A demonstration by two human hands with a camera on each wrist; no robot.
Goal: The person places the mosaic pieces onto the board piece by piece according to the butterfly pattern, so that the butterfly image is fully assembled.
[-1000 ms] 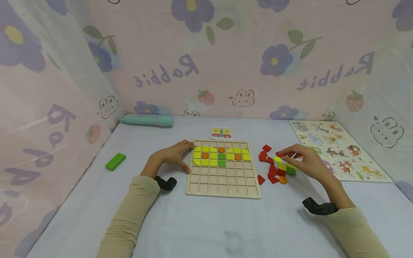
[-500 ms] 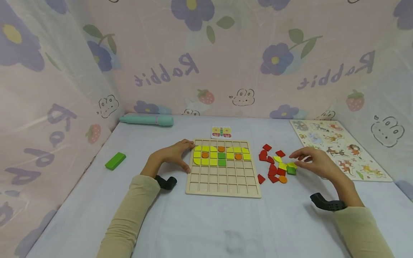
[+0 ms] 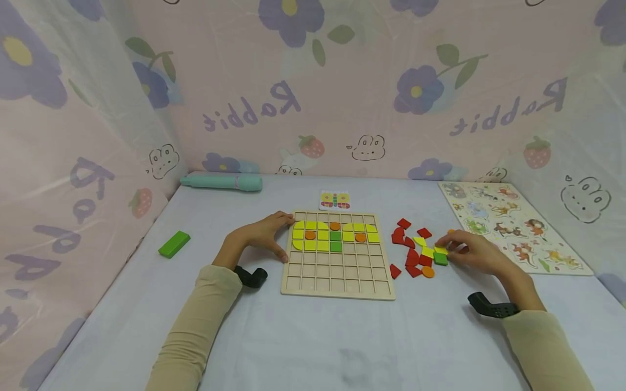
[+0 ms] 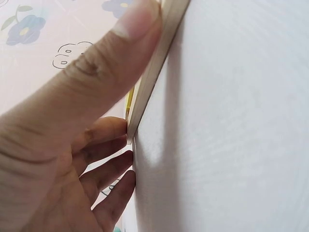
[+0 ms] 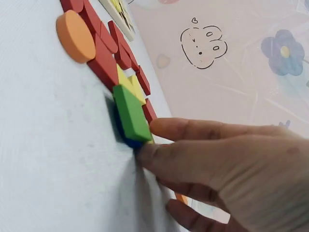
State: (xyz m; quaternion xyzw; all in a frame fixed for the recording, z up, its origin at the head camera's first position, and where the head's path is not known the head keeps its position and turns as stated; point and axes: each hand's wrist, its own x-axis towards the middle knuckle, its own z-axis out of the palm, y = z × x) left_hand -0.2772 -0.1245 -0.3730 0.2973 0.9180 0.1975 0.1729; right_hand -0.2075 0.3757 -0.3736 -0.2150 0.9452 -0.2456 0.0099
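Note:
A wooden grid board (image 3: 337, 277) holds yellow tiles (image 3: 310, 246), orange discs (image 3: 360, 238) and two green squares (image 3: 336, 246) in its upper rows. My left hand (image 3: 264, 233) rests against the board's left edge, thumb and fingers spread apart; the left wrist view shows the thumb (image 4: 140, 24) at the rim. At the loose pile on the right, my right hand (image 3: 476, 252) pinches a yellow tile (image 3: 440, 250) between thumb and forefinger. Beside it lies a green square (image 5: 130, 113) with a blue piece (image 5: 134, 143) under it, seen in the right wrist view.
Several red pieces (image 3: 412, 257) and an orange disc (image 3: 427, 272) lie right of the board. Behind it is a small butterfly pattern card (image 3: 335, 201). An animal puzzle board (image 3: 523, 228) lies at right, a green block (image 3: 174, 244) and a teal cylinder (image 3: 222, 182) at left.
My right hand has let go of a red piece at the back of the pile, drawn back right, then come down to the yellow tile. My left hand stays at the board.

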